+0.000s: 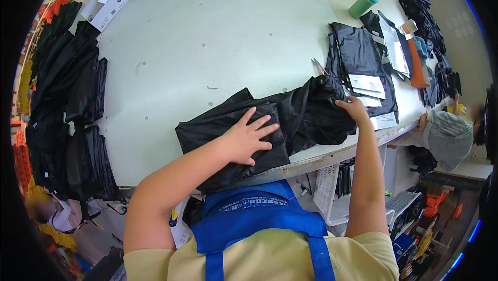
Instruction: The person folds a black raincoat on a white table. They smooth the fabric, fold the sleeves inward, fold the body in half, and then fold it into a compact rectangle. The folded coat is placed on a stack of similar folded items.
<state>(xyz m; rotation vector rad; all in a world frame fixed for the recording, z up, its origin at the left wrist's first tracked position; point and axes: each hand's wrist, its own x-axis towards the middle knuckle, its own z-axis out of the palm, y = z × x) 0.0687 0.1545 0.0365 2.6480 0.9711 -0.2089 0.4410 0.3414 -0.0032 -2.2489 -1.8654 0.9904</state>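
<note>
A thin, slightly shiny black garment (233,115) lies along the near edge of the table, folded flat at its left and bunched up at its right. Spread fingers of my left hand (251,138) rest flat on the folded part. At the other end, my right hand (354,111) pinches the bunched cloth between thumb and fingers; part of its grip is hidden by the folds. A pair of scissors (318,66) lies just beyond the bunched end, its blades pointing away from me.
Stacked black garments (358,50) with white paper slips (368,85) lie to the right. Behind them stand a green cup (363,4) and an orange object (417,65). More black garments (78,104) line the left edge, near a white box (105,8). Another person (451,138) is at far right.
</note>
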